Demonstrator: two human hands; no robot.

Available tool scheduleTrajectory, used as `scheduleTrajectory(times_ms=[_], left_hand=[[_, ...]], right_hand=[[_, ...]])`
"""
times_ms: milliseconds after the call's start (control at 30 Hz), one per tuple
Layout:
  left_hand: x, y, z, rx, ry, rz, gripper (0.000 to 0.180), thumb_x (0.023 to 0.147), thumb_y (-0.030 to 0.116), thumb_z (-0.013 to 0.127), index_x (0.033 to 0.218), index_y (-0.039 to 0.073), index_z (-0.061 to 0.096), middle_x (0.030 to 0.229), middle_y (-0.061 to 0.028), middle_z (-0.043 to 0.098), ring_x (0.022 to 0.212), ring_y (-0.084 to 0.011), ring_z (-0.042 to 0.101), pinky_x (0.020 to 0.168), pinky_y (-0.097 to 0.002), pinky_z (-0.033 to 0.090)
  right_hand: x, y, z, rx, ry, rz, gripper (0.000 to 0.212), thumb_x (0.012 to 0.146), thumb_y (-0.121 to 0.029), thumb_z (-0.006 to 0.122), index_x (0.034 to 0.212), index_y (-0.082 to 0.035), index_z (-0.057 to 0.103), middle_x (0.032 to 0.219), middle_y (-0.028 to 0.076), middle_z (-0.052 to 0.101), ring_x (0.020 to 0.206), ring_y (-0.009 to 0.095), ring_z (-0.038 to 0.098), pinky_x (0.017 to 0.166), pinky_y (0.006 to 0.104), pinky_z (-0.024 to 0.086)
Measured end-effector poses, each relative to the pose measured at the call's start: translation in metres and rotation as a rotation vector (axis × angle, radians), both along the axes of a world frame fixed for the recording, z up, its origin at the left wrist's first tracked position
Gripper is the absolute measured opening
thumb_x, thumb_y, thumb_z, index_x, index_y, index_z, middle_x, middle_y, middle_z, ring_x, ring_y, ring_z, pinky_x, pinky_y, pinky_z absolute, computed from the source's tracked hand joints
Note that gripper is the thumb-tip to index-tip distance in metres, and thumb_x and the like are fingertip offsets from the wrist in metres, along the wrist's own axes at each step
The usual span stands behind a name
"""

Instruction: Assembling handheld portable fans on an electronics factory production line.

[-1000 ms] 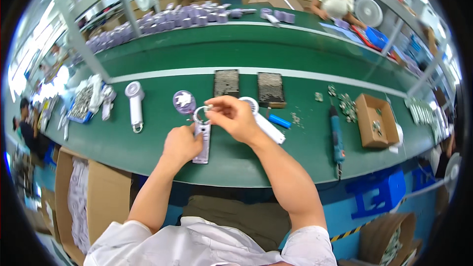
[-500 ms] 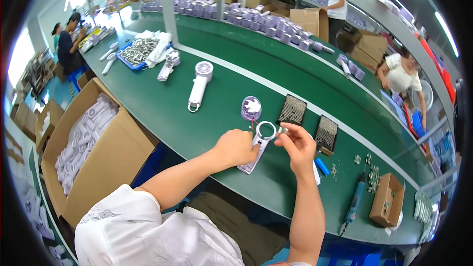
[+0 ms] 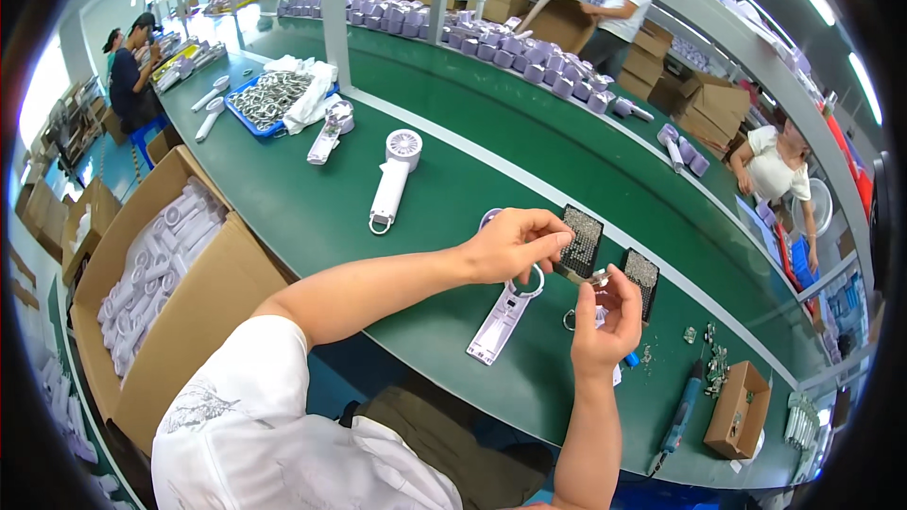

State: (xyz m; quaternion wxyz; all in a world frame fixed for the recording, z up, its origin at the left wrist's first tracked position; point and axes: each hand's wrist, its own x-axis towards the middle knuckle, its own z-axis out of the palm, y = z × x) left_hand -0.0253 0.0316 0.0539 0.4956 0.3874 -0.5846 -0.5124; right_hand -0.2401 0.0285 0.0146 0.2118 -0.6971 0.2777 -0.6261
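Observation:
A pale lilac handheld-fan housing lies on the green bench, its ring end partly behind my left hand. That hand hovers by a black tray of tiny metal pieces, thumb and forefinger pinched; whatever is between them is too small to make out. My right hand, palm up, pinches a small silvery part just in front of the trays. Beyond it is a second black tray of similar pieces. A purple fan head is mostly hidden behind my left hand.
A complete white handheld fan lies left of centre. At the left stands a carton of white housings. On the right are a blue electric screwdriver, loose circuit boards and a small cardboard box. A metal post rises behind.
My left hand has let go of the fan housing and moved right to the tray of metal pieces. The right hand, still pinching the small part, has shifted right and lower.

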Motion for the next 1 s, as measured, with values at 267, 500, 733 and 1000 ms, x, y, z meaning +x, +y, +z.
scheduleTrajectory(times_ms=[267,500,733,1000], left_hand=[[0.003,0.009,-0.049,0.077,0.605,-0.295,0.042,0.111,0.025,0.05,0.143,-0.004,0.052,0.129,-0.0207,0.066,0.115,-0.0275,0.068,0.086,-0.0416,0.063],[-0.007,0.016,-0.05,0.113,0.623,-0.372,0.046,0.111,0.025,0.05,0.143,-0.007,0.052,0.135,-0.02,0.063,0.125,-0.028,0.064,0.099,-0.0424,0.057],[-0.01,0.025,-0.056,0.135,0.655,-0.4,0.041,0.108,0.017,0.056,0.142,-0.007,0.056,0.135,-0.018,0.064,0.125,-0.0253,0.063,0.104,-0.0415,0.054],[-0.006,0.021,-0.05,0.162,0.735,-0.401,0.041,0.105,0.014,0.06,0.142,-0.005,0.056,0.131,-0.0155,0.068,0.122,-0.0229,0.065,0.102,-0.04,0.055]], right_hand=[[0.015,0.004,0.02,-0.388,0.241,-0.166,0.047,0.071,0.005,0.087,0.113,0.0,0.068,0.104,0.014,0.069,0.081,0.025,0.067,0.067,0.0328,0.055],[0.017,0.002,0.017,-0.497,0.295,-0.203,0.043,0.069,0.005,0.086,0.109,-0.001,0.07,0.1,0.012,0.068,0.081,0.025,0.068,0.068,0.0342,0.055],[0.02,0.007,0.013,-0.51,0.31,-0.189,0.042,0.068,0.006,0.086,0.106,-0.001,0.07,0.098,0.011,0.068,0.08,0.027,0.069,0.067,0.0357,0.056],[0.021,0.006,0.017,-0.515,0.289,-0.15,0.038,0.072,0.004,0.087,0.105,-0.002,0.07,0.098,0.011,0.07,0.083,0.028,0.071,0.069,0.0363,0.058]])
